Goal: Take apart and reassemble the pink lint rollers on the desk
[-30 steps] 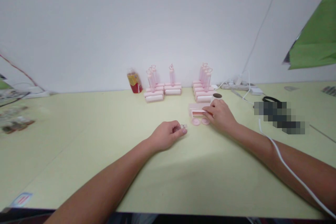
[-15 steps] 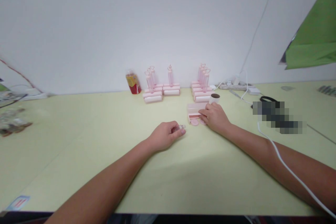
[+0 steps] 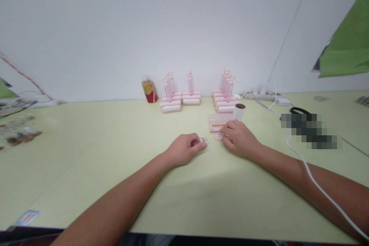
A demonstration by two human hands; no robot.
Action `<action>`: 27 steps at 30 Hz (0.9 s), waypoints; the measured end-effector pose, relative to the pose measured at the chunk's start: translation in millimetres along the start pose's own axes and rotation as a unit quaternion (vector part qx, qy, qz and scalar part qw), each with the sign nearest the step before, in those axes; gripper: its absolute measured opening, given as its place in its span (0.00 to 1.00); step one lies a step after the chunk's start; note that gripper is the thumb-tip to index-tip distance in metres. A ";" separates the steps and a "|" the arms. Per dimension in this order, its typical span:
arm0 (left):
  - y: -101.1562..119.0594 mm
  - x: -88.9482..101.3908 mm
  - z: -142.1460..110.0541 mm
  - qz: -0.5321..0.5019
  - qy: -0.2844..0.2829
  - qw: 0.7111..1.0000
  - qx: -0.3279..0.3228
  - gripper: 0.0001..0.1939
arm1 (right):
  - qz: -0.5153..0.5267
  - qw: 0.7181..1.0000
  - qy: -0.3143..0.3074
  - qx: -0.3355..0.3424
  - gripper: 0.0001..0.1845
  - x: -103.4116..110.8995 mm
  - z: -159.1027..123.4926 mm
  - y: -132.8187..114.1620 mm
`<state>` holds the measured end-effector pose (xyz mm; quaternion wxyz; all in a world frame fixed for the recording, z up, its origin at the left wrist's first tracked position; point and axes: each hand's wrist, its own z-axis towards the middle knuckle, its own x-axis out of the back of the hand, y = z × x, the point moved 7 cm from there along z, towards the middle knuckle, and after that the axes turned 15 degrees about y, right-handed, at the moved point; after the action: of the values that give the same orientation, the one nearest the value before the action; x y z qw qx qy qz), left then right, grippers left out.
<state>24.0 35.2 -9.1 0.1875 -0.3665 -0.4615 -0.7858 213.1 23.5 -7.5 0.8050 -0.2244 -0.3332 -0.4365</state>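
My left hand (image 3: 184, 148) rests on the table with its fingers curled round a small clear piece (image 3: 203, 140). Only the end of that piece sticks out past the thumb. To its right, my right hand (image 3: 240, 138) is bent over the front of an open pink case (image 3: 216, 127) with a see-through raised lid. A round pink disc (image 3: 218, 136) lies on the table just left of the right fingertips. Those fingertips are drawn together at the disc's edge, and what they grip, if anything, is hidden.
Behind stand several pink cases (image 3: 171, 108) with upright pink tubes (image 3: 190, 83) on them. A white cardboard roll (image 3: 239, 112) stands beside the right hand. A red and yellow package (image 3: 150, 90) leans at the wall. The white cable (image 3: 314, 180) crosses my right forearm.
My right fingers have come down over the second pink disc, which is now out of sight. The left hand keeps its grip. The whole view has shifted slightly.
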 end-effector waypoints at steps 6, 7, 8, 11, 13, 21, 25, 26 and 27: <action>-2.8 -0.1 -0.8 -0.007 -0.001 1.000 0.016 0.19 | 0.029 0.999 -0.032 0.004 0.12 -1.8 -3.4 -12.3; -3.0 -0.1 -0.7 -0.007 0.000 1.000 0.016 0.19 | 0.029 0.999 -0.039 0.007 0.13 -2.8 -4.0 -13.3; -3.1 0.0 -0.6 -0.007 0.002 1.000 0.015 0.19 | 0.029 0.998 -0.048 0.010 0.12 -4.1 -4.7 -14.3; -3.3 -0.1 -0.5 -0.006 0.004 1.000 0.015 0.19 | 0.020 0.997 -0.073 0.017 0.11 -7.5 -7.1 -17.3; -3.2 -0.7 -0.7 -0.006 -0.001 1.000 0.013 0.19 | 0.009 0.996 -0.083 0.017 0.11 -8.6 -8.2 -18.5; -1.7 -1.6 -0.7 -0.007 -0.008 1.000 -0.001 0.20 | -0.023 0.996 -0.086 -0.006 0.14 -6.5 -8.7 -19.3; -3.3 -2.6 -0.5 -0.004 -0.011 1.000 0.002 0.20 | -0.033 0.993 -0.113 -0.004 0.16 -10.3 -9.4 -19.4; -3.5 -2.6 -0.5 -0.004 -0.010 1.000 0.002 0.20 | -0.034 0.992 -0.121 -0.002 0.16 -11.7 -9.7 -19.4; -3.6 -2.5 -0.5 -0.004 -0.010 1.000 0.002 0.20 | -0.034 0.991 -0.126 0.000 0.17 -12.7 -9.9 -19.2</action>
<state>23.2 36.4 -13.3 0.1803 -0.3721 -0.4662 -0.7821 195.0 14.1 -22.2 0.7412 -0.2665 -0.4391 -0.4321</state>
